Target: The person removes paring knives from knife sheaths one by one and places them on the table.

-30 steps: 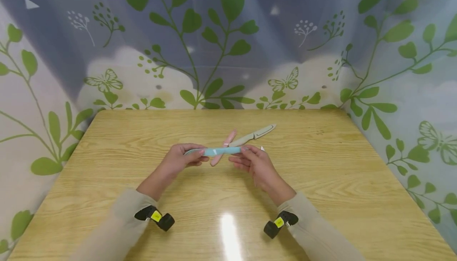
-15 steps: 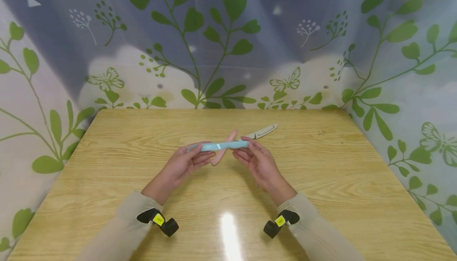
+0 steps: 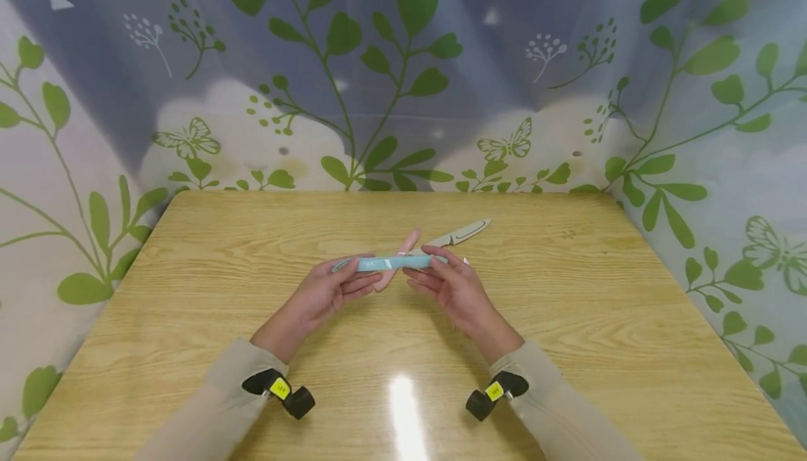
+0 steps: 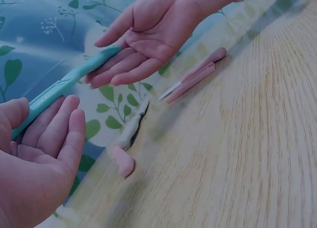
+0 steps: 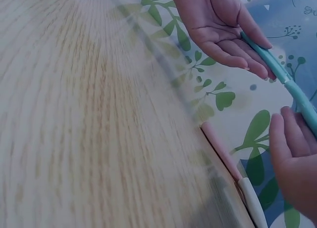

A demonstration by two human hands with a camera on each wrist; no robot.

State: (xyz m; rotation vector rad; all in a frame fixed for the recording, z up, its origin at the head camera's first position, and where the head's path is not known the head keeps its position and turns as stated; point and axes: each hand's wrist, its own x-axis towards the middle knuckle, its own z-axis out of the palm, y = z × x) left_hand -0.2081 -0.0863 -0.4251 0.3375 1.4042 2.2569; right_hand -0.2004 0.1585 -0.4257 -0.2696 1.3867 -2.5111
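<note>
A slim teal knife in a teal sheath [image 3: 378, 263] is held level above the table between both hands. My left hand [image 3: 321, 289] grips its left end, thumb on top and fingers beneath, as the left wrist view also shows. At the other end my right hand [image 3: 463, 293] holds it between thumb and fingers. Beyond the hands lies a whitish sheathed knife [image 3: 469, 232], crossed by a pink piece [image 3: 408, 240] whose middle is hidden behind the teal knife. In the left wrist view, another pink knife [image 4: 203, 65] lies under the right hand, some pale blade showing.
The wooden table [image 3: 403, 349] reaches back to a leaf-patterned curtain [image 3: 403, 97], which also hangs along both sides. Small black cameras are strapped to both wrists.
The teal knife has shifted slightly right, rising a little and then dropping back. My right index finger now lies along its far side. The knives on the table have not moved.
</note>
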